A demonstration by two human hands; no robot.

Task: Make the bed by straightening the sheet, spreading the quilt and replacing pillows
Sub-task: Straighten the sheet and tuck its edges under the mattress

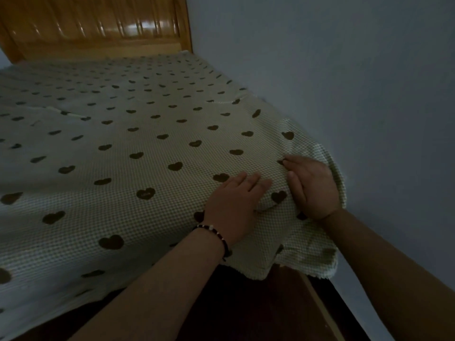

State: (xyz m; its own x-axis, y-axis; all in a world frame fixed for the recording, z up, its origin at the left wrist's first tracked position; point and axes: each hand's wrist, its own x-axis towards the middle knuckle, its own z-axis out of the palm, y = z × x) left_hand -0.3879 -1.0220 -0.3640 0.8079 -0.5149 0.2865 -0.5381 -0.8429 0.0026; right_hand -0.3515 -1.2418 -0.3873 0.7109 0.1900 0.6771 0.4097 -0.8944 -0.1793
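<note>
Head view — we see the heart-print sheet (147, 148) covering the bed, its near corner draping over the mattress edge just beside the wall (344, 70). Left hand (234, 205) rests flat, fingers straight; right hand (312, 185) presses the corner fold, fingers straight. Headboard (98, 23) stands at the sheet's far end. No legible writing.

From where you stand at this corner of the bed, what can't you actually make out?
All from the head view:
- Pillows and quilt: none in view; only the heart-print sheet shows.
- The bed's left side: cut off by the picture's edge.
- Under the sheet corner: hidden by the left hand and right hand lying on it.
- Below the sheet's hanging edge: too dark to tell.
- The headboard: its top is cut off.
</note>
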